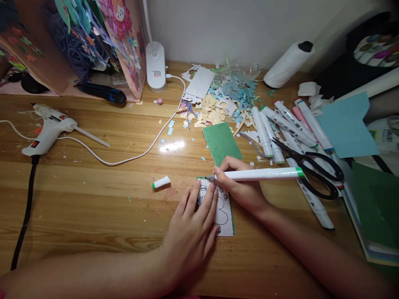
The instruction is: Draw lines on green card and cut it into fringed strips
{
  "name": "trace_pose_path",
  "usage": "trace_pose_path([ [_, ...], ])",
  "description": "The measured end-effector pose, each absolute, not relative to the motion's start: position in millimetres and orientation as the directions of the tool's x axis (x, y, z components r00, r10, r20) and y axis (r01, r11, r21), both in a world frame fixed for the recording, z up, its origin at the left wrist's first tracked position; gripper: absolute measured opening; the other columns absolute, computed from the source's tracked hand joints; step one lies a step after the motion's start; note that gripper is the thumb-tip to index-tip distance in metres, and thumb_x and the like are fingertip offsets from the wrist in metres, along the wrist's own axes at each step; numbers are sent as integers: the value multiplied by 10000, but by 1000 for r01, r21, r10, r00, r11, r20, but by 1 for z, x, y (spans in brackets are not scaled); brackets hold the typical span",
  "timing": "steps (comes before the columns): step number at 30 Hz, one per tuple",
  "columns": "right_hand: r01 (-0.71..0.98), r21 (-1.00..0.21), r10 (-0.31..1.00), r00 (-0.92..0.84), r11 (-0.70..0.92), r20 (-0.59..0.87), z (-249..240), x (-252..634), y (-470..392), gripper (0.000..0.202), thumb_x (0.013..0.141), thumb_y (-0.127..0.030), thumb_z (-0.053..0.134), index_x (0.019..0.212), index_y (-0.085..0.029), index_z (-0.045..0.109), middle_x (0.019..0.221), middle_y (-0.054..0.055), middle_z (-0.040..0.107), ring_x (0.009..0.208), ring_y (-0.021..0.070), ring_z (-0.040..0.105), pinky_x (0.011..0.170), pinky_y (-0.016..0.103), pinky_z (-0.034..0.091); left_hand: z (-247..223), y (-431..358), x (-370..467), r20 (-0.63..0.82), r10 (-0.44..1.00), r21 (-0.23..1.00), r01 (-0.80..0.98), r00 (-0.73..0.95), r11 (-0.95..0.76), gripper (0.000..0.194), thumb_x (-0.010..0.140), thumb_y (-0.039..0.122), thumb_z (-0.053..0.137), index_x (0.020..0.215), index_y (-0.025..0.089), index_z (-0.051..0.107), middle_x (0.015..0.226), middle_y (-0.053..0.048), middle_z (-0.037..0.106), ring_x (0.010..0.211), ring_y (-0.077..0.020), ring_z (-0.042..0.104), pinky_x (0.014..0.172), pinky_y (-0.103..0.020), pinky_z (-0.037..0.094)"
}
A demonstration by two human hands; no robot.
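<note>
My right hand (241,185) grips a white marker (264,173) with a green end band. Its grey tip meets the top edge of a small white paper (225,211) with black line drawings, backed by green paper that shows along the right side. My left hand (195,216) lies flat over the paper's left part, fingers stretched out, hiding some of the drawing. The marker's cap (161,182), white with a green end, rests on the table to the left. Just beyond my right hand lies a green paper piece (222,143).
A glue gun (50,126) with cables lies at left, a blue-black cutter (102,92) behind it. Paper scraps (215,110) heap at the back. Several markers (262,133) and black scissors (311,166) lie at right. A lamp base (156,68) stands by the wall.
</note>
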State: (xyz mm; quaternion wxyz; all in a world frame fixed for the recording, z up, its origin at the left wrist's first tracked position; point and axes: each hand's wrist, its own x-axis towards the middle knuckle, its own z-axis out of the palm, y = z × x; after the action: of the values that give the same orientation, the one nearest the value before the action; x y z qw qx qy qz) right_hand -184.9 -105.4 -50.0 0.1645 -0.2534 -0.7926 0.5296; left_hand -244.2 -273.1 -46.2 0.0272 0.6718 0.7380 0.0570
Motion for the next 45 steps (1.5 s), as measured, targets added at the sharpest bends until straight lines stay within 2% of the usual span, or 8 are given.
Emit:
trace_pose_path([
  [13, 223, -924, 561, -828, 311, -11, -51, -185, -105, 286, 841, -302, 560, 599, -193, 454, 534, -50, 443, 495, 97, 393, 468, 215, 303, -46, -274, -244, 24, 995, 121, 989, -94, 91, 536, 957, 346, 285, 1429, 93, 302, 1497, -93, 300, 1351, -343, 252, 1079, -421, 141],
  [17, 189, -941, 604, -796, 282, 21, -52, -182, -101, 304, 857, -326, 552, 604, -196, 444, 522, -57, 426, 484, 95, 379, 471, 218, 303, -45, -274, -244, 19, 995, 119, 989, -93, 90, 527, 958, 348, 283, 1424, 105, 315, 1503, -82, 287, 1351, -342, 255, 1076, -422, 148],
  [29, 212, -907, 577, -815, 365, 42, -52, -181, -99, 323, 850, -269, 539, 568, -192, 399, 522, -63, 392, 490, 90, 357, 473, 222, 273, -45, -273, -245, 20, 995, 114, 989, -93, 90, 525, 955, 358, 293, 1413, 105, 339, 1495, -81, 307, 1348, -340, 266, 1081, -419, 146],
  [45, 204, -933, 612, -790, 297, 22, -54, -176, -91, 328, 839, -256, 537, 549, -201, 393, 485, -71, 390, 448, 88, 345, 464, 230, 289, -46, -273, -245, 47, 995, 115, 990, -90, 84, 525, 944, 346, 317, 1408, 101, 349, 1488, -83, 321, 1329, -335, 306, 1082, -421, 157],
])
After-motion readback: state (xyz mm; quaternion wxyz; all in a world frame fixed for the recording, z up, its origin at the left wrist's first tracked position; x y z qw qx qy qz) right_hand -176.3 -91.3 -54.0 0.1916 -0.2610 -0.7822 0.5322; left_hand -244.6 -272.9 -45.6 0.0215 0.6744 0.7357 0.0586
